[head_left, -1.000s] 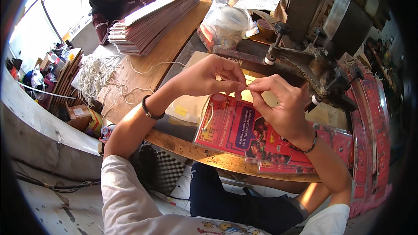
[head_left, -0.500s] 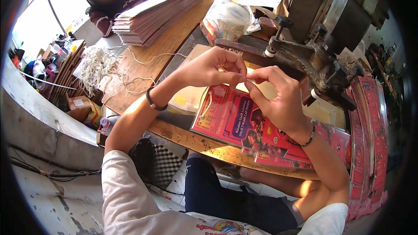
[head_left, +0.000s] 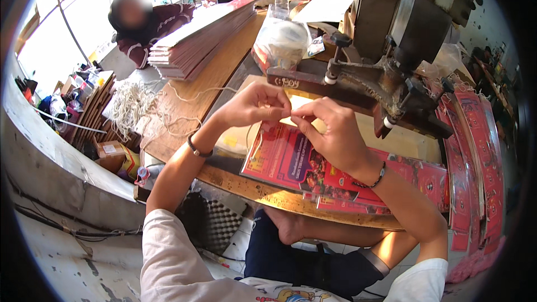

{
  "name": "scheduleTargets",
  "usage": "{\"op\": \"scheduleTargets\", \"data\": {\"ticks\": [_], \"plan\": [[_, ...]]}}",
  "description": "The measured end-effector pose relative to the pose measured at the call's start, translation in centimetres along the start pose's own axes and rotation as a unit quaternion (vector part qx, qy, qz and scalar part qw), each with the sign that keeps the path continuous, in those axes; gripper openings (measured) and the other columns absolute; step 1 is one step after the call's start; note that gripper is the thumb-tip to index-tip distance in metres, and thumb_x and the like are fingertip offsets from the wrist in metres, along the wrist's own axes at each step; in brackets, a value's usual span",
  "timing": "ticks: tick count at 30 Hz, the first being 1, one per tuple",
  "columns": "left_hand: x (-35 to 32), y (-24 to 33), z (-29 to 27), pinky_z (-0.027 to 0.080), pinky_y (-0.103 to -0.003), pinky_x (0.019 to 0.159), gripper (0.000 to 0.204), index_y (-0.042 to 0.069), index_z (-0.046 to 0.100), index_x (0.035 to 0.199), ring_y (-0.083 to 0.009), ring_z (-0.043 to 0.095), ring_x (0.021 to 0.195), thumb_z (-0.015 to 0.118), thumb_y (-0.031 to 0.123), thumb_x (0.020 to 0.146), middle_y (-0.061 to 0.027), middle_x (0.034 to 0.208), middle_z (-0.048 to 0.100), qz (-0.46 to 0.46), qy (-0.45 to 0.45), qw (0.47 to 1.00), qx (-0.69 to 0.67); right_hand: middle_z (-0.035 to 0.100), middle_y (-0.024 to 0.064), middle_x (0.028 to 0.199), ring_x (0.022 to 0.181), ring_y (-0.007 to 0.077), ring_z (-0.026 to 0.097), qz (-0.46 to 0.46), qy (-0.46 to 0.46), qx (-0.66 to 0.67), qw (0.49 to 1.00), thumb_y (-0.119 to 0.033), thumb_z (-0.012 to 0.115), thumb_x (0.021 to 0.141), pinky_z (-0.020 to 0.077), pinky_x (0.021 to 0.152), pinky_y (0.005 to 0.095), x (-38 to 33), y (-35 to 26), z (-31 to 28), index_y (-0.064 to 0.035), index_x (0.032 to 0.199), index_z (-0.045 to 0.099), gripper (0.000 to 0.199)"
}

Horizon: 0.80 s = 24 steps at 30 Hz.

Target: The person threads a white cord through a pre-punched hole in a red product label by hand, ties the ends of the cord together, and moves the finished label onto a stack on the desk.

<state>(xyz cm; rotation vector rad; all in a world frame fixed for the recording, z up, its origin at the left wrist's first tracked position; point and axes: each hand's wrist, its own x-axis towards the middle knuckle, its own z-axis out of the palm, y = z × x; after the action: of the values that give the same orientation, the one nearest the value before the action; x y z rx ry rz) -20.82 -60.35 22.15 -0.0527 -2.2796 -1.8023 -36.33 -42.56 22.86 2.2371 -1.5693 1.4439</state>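
Observation:
My left hand and my right hand meet at their fingertips above the bench. Both are closed in a pinch on what looks like a thin pale string, mostly hidden by the fingers. Below them lies a red printed sheet with a glossy clear cover and a purple panel. A loop of pale string shows at its left end, close under my left hand. More red printed sheets lie overlapped to the right, beneath my right forearm.
Behind my hands stands a dark metal press. A tall stack of sheets, a bundle of white string and a clear plastic bag surround the wooden bench. Hanging red sheets are at right. Other people sit beyond.
My pinched hands have shifted slightly left and down in the picture, still together. The view has tilted up a little, showing more of the people at the back.

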Motion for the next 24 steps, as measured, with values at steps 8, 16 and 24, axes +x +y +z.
{"op": "scheduleTargets", "data": {"ticks": [8,16,24], "plan": [[0.5,0.1,1.0,0.041,-0.021,0.055,0.019,-0.003,0.063,0.099,-0.0048,0.051,0.063,0.059,0.015,0.099,0.0012,0.072,0.057,0.009,-0.002,0.999,-0.044,0.066,0.0137,0.088,0.083,0.0311,0.064,0.009,0.013,-0.007,1.000,-0.009,0.067,0.088,0.0512,0.073,0.0398,-0.1,0.9,-0.6,-0.0008,0.093,0.064,0.010],[-0.6,2.6,2.1,0.049,-0.027,0.066,0.020,-0.003,0.069,0.101,-0.0089,0.063,0.070,0.064,0.015,0.094,-0.0056,0.081,0.068,0.037,0.046,0.986,0.153,0.063,0.0128,0.092,0.083,0.0287,0.066,0.023,0.063,0.053,0.996,-0.006,0.066,0.090,0.0517,0.070,0.0386,0.0,0.7,-0.4,-0.0004,0.098,0.058,0.012],[-4.3,3.8,8.3,0.048,-0.031,0.075,0.016,0.000,0.072,0.098,-0.0178,0.063,0.079,0.068,0.012,0.089,-0.0094,0.086,0.070,-0.046,0.282,0.938,0.197,0.064,0.0135,0.087,0.077,0.0250,0.066,0.037,0.064,0.053,0.996,-0.010,0.065,0.092,0.0522,0.069,0.0351,0.0,0.1,-0.5,-0.0002,0.098,0.059,0.013]]}}
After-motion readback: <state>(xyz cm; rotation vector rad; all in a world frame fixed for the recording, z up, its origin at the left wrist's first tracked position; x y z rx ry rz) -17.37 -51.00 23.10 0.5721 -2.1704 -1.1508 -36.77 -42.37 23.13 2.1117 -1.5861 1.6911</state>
